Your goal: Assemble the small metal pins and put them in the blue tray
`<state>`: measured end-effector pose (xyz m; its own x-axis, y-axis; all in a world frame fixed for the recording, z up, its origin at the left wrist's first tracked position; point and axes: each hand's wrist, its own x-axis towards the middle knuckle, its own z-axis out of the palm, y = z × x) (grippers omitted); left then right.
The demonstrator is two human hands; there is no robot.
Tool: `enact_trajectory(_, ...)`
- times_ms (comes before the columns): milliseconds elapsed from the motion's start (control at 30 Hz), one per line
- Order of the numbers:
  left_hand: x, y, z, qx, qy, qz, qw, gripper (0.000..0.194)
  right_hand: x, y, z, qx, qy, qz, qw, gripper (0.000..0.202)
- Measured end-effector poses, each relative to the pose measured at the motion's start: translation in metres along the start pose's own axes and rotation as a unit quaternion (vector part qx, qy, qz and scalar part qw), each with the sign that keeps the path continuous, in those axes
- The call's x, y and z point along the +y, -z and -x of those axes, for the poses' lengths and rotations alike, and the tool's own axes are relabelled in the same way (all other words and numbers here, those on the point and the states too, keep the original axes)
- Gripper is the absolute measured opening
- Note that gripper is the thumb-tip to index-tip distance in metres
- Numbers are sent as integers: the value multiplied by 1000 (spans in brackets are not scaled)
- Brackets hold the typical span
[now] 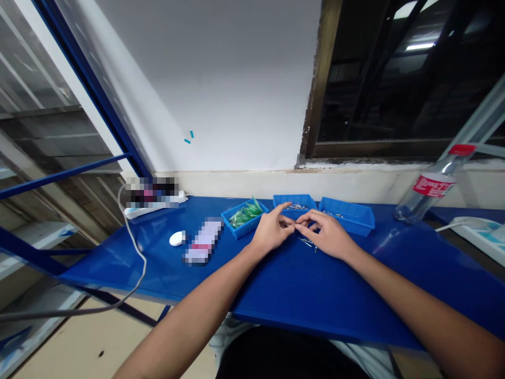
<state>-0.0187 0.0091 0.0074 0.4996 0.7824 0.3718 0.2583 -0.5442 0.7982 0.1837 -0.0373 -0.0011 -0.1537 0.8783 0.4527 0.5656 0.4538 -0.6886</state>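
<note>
My left hand [273, 227] and my right hand [322, 231] meet fingertip to fingertip over the blue table, in front of the bins. Both pinch at the point where they meet, and whatever is between the fingertips is too small to make out. Just under my right hand, a few thin metal pins [306, 242] lie loose on the table. Behind my hands a blue bin [294, 200] holds several small metal pieces. To its right is another blue bin [361, 220] with a few metal pieces inside. Left of my left hand, a third blue bin [239, 230] holds green plastic-looking packets [246, 213].
A blurred-out phone-like slab [203, 242] and a white round object [177, 238] lie left. A power strip [158, 205] with a grey cable [144, 263] stands at the back left. A red-capped bottle [428, 187] and a white strip [477, 231] are at right.
</note>
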Motion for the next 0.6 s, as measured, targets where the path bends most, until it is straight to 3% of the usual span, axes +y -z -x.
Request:
enact_trajectory(233,4,0,4,-44,-83,-132,987,74,-11,2,3,-21,-17,32,999,22)
enact_trajectory(600,7,-3,6,-35,-108,-126,985,69,-10,2,4,-8,-28,1,1000,25)
